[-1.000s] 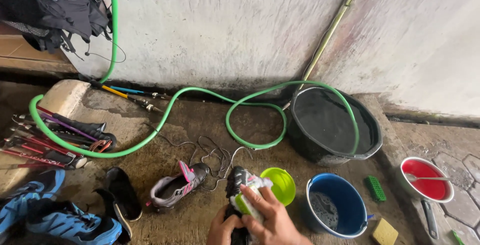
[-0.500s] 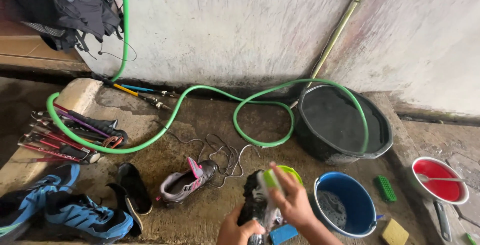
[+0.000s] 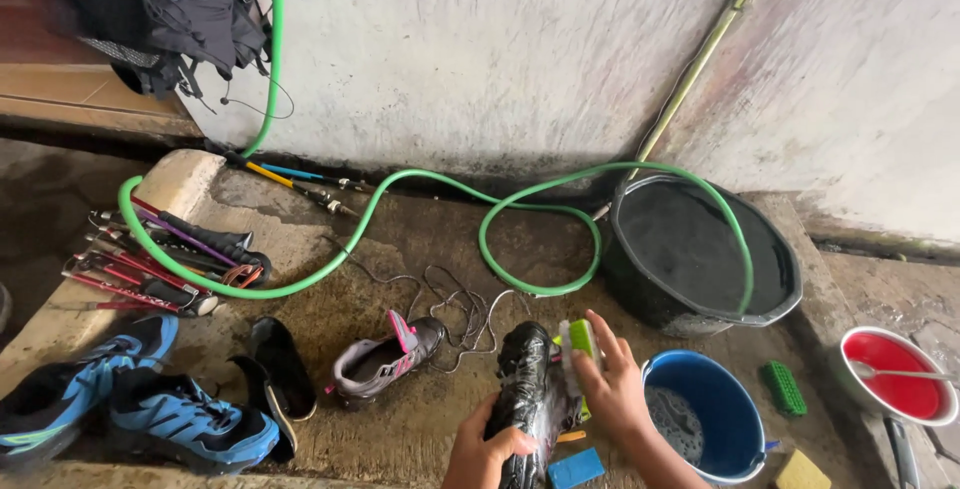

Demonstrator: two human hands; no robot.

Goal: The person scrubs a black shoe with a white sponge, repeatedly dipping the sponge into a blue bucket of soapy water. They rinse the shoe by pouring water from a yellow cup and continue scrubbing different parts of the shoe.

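Head view: the left hand (image 3: pixel 487 452) has its fingers clamped round a wet black shoe (image 3: pixel 528 389) held just above the concrete floor (image 3: pixel 420 419), while the right hand (image 3: pixel 608 384) fingers grip a green scrub brush (image 3: pixel 577 341) against its side. Soaked, glossy and soft-sided, the shoe looks light but slippery — best held round the firmer sole and heel.

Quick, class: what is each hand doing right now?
Left hand: closed, holding the black shoe.
Right hand: closed, holding the green brush against that shoe.

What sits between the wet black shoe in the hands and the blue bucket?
Nothing visible. The black shoe is gripped by the left hand; the right hand presses a green brush to it. The blue bucket stands just beside the right hand.
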